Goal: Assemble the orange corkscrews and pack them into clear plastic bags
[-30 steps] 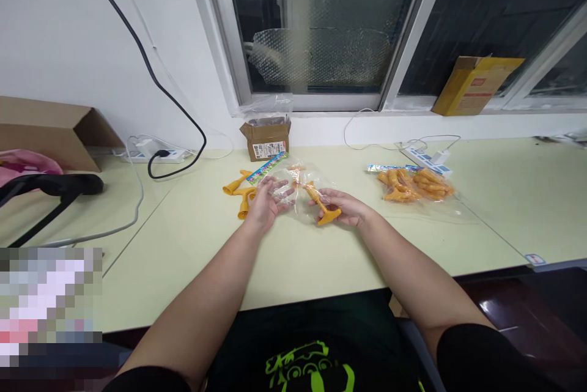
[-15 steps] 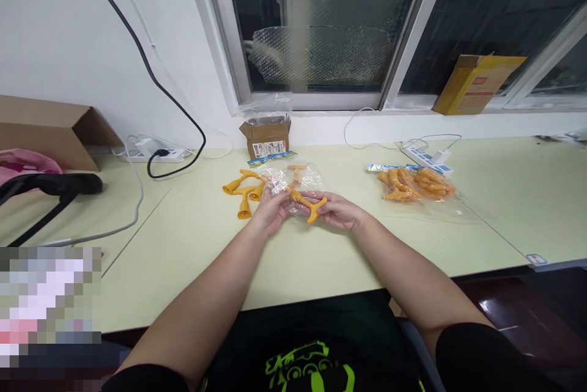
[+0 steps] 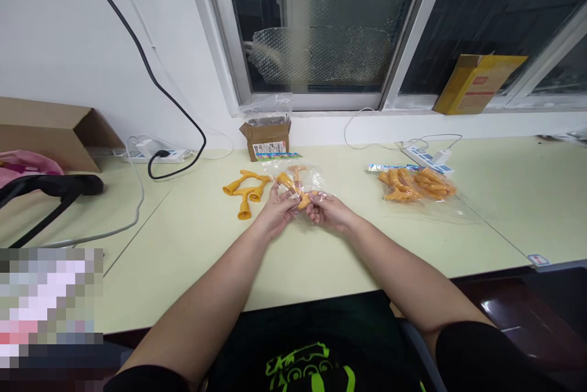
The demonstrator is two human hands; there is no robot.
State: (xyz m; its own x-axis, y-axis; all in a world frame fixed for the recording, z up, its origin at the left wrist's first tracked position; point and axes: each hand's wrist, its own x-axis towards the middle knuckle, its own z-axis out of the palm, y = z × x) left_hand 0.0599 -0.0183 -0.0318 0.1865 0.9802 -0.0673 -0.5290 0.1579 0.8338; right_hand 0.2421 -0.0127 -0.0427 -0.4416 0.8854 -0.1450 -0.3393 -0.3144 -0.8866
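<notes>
My left hand (image 3: 279, 211) and my right hand (image 3: 332, 211) meet over the table, both with closed fingers at the near edge of a clear plastic bag (image 3: 316, 179). Between them is an orange plastic piece (image 3: 303, 200) with a flared, cup-like end (image 3: 284, 180) pointing away to the left. The film overlaps it, and how far inside it lies I cannot tell. Another orange piece (image 3: 297, 170) shows through the bag behind it. Left of my left hand, several linked or touching orange pieces with flared cups (image 3: 244, 211) lie loose on the table.
A second clear bag full of orange pieces (image 3: 415, 185) lies to the right. Behind my hands stands a small open cardboard box (image 3: 268, 138). Power strips (image 3: 428, 158) and cables run along the wall. A black padded object (image 3: 68, 184) and a larger carton (image 3: 41, 129) are at left.
The orange piece, which stuck out toward my right hand with its forked end nearest me, has moved away from me into or under the bag film. My right hand has shifted left toward my left.
</notes>
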